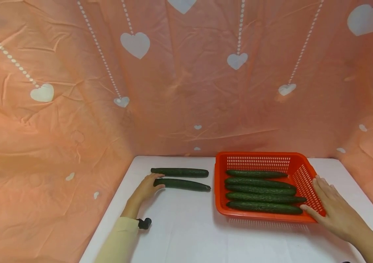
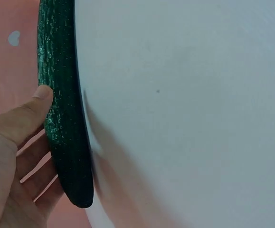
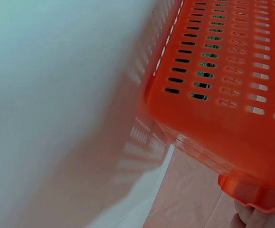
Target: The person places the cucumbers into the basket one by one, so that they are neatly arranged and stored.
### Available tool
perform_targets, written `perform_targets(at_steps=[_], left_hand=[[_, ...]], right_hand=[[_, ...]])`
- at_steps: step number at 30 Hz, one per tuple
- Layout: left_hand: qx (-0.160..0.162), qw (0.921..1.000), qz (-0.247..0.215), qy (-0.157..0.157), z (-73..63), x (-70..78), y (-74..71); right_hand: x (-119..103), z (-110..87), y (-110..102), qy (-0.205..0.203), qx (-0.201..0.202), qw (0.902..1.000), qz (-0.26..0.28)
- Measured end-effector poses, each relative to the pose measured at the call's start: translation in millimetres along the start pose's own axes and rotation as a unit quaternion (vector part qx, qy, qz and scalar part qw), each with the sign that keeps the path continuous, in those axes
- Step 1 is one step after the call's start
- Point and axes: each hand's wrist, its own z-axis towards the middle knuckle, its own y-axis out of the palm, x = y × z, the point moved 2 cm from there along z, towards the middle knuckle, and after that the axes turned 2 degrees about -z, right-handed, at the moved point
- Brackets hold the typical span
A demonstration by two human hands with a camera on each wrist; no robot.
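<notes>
Two dark green cucumbers lie on the white table left of the basket: a rear cucumber [image 1: 180, 172] and a front cucumber [image 1: 183, 184]. My left hand [image 1: 147, 187] holds the front one near its left end. In the left wrist view the thumb lies along one side of this cucumber [image 2: 63, 104], and the other fingers are partly hidden behind it. Several cucumbers [image 1: 262, 197] lie side by side in a red plastic basket [image 1: 220, 182]. My right hand [image 1: 338, 210] rests at the basket's right rim, fingers extended; in the right wrist view only some fingers [image 3: 251, 218] show below the rim.
The white table [image 1: 186, 226] stretches in front of the basket and cucumbers. Behind and at both sides hangs a wrinkled orange-pink cloth [image 1: 180, 91] with white hearts. A black strap device [image 1: 144, 223] sits on the left wrist.
</notes>
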Motion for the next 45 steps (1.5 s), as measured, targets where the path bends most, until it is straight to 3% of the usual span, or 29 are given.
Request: perform_targets(at_steps=[10, 18, 22, 26, 31, 35, 45], left_hand=[[0.019, 0.9981, 0.049, 0.033, 2.0, -7.2, 7.0], [0.015, 0.999, -0.006, 0.041, 0.3, -13.5, 12.2], [0.007, 0.9993, -0.019, 0.033, -3.3, -15.6, 13.7], [0.011, 0.9987, -0.022, 0.044, -4.8, -15.2, 13.0], [0.018, 0.9978, -0.016, 0.062, -6.9, -12.8, 10.1], [0.032, 0.9975, -0.027, 0.058, -10.5, -8.1, 5.2], [0.084, 0.9939, -0.029, 0.064, -15.0, 11.6, -12.5]], right_hand=[[-2, -1.3, 0, 0.011, -0.009, 0.9999, 0.006], [-1, -0.2, -1, 0.01, -0.011, 0.9998, 0.013], [-1, -0.9, 0, 0.013, -0.016, 0.9997, 0.015], [-1, -1.5, 1, 0.016, -0.018, 0.9996, 0.014], [-1, -1.4, 1, 0.01, -0.012, 0.9998, 0.015], [-1, -1.1, 1, 0.008, -0.011, 0.9998, 0.016], [1, 0.1, 0, 0.016, -0.017, 0.9996, 0.016]])
